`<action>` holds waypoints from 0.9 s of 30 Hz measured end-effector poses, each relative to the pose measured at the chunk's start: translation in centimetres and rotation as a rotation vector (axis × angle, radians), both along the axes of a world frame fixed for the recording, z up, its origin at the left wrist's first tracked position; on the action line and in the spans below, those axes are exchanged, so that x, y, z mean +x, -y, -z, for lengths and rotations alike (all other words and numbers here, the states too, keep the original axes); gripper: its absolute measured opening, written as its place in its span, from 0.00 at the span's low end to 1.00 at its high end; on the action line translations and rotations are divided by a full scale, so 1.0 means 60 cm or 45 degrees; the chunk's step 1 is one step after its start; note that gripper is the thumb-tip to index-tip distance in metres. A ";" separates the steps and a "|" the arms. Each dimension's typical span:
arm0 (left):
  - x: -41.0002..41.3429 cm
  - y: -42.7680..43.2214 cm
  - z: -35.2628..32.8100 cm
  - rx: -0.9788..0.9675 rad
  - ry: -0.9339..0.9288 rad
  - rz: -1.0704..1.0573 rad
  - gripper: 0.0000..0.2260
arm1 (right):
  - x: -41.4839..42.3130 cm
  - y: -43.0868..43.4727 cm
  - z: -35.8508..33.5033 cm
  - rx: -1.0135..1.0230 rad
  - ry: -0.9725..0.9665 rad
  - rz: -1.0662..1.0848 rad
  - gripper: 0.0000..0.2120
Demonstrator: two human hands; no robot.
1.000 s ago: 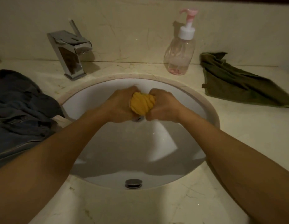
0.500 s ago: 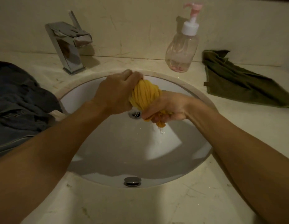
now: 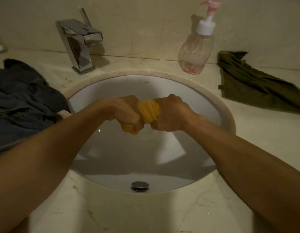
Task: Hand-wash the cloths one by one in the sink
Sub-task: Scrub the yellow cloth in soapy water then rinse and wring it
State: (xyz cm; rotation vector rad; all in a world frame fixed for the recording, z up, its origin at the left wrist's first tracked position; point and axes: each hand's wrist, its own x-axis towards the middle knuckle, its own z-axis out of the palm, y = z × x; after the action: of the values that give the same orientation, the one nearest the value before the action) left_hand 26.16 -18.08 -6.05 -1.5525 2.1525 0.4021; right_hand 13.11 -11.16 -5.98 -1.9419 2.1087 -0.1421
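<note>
Both hands are fisted around a yellow cloth, which is twisted into a tight ribbed roll and held in the air over the sink. The left hand grips one end, with a yellow lump sticking out below its curled fingers. The right hand grips the other end, knuckles up. The two fists sit close together, with only the short bulge of cloth showing between them.

Below the hands, near the person's edge of the bowl, is the metal drain plug. Beyond the left hand, a chrome tap stands on the counter. Beyond the right hand stands a clear pump bottle with a pink nozzle. Well out from the right hand lies a crumpled green cloth. Well out from the left hand lies a heap of dark blue-grey cloth, its edge reaching the rim of the sink.
</note>
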 end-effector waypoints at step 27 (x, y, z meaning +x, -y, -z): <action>-0.009 -0.009 0.003 -0.745 -0.705 0.525 0.23 | -0.011 0.013 -0.020 -0.329 1.733 0.964 0.12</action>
State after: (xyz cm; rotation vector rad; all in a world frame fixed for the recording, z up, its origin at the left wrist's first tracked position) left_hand 25.62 -17.56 -6.24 -1.2958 3.1571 0.0547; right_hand 12.46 -11.93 -4.77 -0.5198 1.6159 -1.4254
